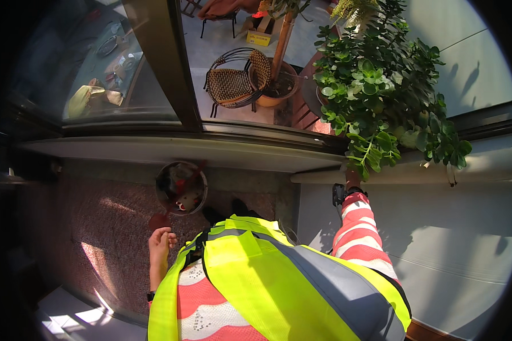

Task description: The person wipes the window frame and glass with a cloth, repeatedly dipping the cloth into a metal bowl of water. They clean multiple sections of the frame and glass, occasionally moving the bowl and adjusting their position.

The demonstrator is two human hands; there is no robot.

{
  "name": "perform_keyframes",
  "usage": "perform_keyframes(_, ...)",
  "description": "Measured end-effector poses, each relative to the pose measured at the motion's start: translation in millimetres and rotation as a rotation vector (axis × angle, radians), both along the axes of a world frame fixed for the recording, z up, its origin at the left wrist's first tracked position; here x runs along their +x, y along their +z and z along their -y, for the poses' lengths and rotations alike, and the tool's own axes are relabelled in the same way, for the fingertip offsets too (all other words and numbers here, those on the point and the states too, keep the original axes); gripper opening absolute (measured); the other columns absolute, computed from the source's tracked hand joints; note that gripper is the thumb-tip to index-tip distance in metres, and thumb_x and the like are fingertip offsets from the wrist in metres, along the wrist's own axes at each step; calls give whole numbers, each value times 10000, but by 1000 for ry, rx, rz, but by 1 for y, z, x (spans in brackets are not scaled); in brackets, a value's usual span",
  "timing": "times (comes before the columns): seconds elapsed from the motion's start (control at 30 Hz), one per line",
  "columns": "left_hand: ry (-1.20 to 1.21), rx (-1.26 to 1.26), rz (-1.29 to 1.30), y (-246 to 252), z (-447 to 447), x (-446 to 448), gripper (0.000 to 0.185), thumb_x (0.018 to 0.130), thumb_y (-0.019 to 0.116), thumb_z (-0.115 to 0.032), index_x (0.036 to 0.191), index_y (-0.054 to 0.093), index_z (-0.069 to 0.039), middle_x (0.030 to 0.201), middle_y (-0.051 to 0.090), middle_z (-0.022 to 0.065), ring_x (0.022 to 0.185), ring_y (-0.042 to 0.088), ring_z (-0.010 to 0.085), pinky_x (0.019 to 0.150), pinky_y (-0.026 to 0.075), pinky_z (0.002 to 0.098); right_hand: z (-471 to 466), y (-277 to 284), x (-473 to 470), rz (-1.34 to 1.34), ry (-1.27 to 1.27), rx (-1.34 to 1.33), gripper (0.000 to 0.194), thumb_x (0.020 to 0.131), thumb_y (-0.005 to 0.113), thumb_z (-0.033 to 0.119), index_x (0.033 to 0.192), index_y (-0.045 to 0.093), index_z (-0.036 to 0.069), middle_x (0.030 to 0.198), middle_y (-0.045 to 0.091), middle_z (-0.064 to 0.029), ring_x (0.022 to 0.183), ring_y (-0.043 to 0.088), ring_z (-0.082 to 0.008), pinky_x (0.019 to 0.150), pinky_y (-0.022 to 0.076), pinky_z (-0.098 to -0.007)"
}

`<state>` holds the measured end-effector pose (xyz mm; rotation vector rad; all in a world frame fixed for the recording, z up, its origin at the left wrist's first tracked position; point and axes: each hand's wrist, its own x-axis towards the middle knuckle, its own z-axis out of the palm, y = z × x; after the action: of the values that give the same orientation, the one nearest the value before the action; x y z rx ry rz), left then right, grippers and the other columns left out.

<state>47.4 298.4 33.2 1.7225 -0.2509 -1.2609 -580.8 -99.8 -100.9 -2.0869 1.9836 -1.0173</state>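
My left hand (162,238) is at the lower left, its fingers curled loosely, beside the round red end of a long-handled tool (159,221). Whether the fingers touch it cannot be told. The tool lies slanted across a round bucket (205,187) on the floor, which holds dark and red things. My right arm, in a red and white striped sleeve, reaches forward to the window ledge. There my right hand (351,170) is mostly hidden under the leaves of a bushy green succulent plant (369,89); what its fingers do cannot be seen.
A metal window frame (260,134) and a pale ledge (239,149) run across in front. Beyond them stand a woven chair (230,83), a potted plant with a thick stem (283,47), a yellow box (258,38) and a cluttered table (134,76). A pale wall (443,238) is at right.
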Motion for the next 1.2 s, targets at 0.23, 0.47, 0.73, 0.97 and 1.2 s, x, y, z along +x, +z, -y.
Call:
perform_keyframes(0.23,-41,37,-21,-4,-8,-24,170,985,473,-100,1092,577,-19,848,659,59,689,624,115,591,482,229,-5,3,72,-526,132,297,210,815,541,109,974,662,45,999,649,-172,954,604,-351,840,477,-403)
perform_keyframes(0.47,8,31,4,13,-2,-41,167,983,473,-92,1094,575,-20,851,658,58,688,618,112,589,473,228,-20,53,62,-459,-47,385,189,800,545,69,940,666,29,986,646,-178,974,587,-350,839,471,-386)
perform_keyframes(0.73,-14,7,10,16,10,-58,146,968,484,-89,1048,586,-23,805,649,41,661,598,91,571,459,208,3,47,16,-556,0,484,195,795,550,71,944,670,32,994,644,-173,975,586,-345,843,473,-387)
perform_keyframes(0.97,15,17,56,19,-4,-60,143,968,487,-86,1038,592,-20,781,638,40,658,594,92,571,456,210,9,59,42,-591,42,529,200,791,555,72,947,674,35,1001,641,-169,976,585,-341,847,473,-387)
perform_keyframes(1.2,114,38,25,17,-35,-54,145,963,496,-90,1047,598,-32,784,631,33,662,582,93,576,447,208,47,69,63,-648,92,522,205,786,559,74,951,677,38,1009,639,-165,977,584,-336,851,474,-388)
